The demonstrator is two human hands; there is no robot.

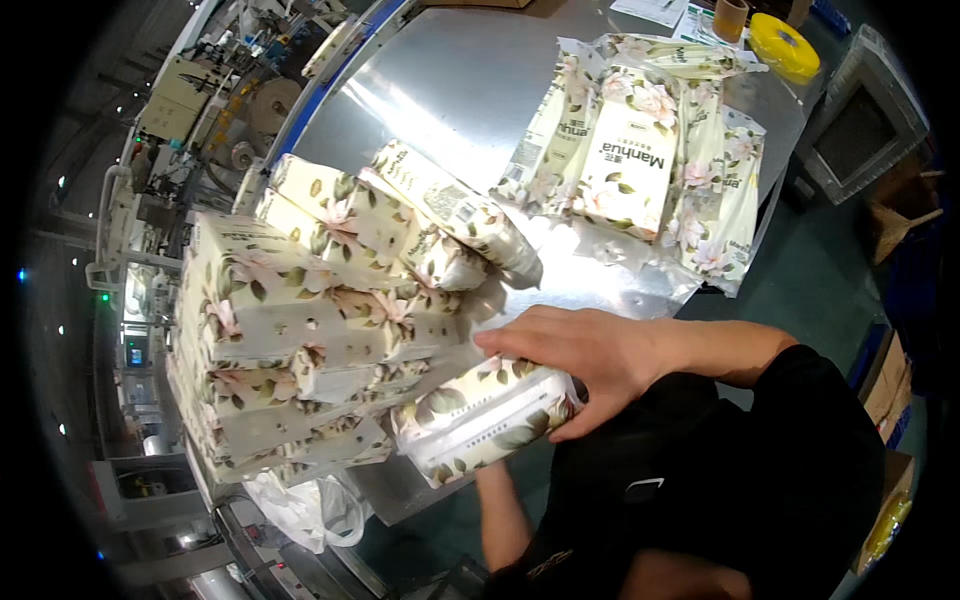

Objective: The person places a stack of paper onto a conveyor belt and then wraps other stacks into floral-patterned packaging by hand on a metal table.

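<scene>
Head view looks down on a shiny metal surface [450,90] loaded with flower-printed tissue packs. Right hand [580,365] lies palm down across the top of one floral pack [480,420] at the near edge of the surface, its fingers spread over the upper face and the thumb curled round the right end, so it is grasping that pack. This pack is tilted, its left end lower, and it hangs partly past the edge of the surface. Left hand cannot be made out: only a bare left forearm [500,515] rises from below toward the underside of the same pack, and whether that hand grips, supports or is free cannot be told.

Just left of the held pack, touching it, stands a stack of packs [290,350] piled several layers high, its boxy sides facing the camera. On top of and behind the stack lie three more loose packs [400,225], slanted and leaning against one another. Well apart, toward the far right of the surface, a cluster of flattened empty wrappers [650,150] in the same print is spread out. Beyond them sits a yellow roll of tape [785,45] next to a brown cup [730,18]. A white plastic bag [305,505] hangs below the stack at the near left edge.
</scene>
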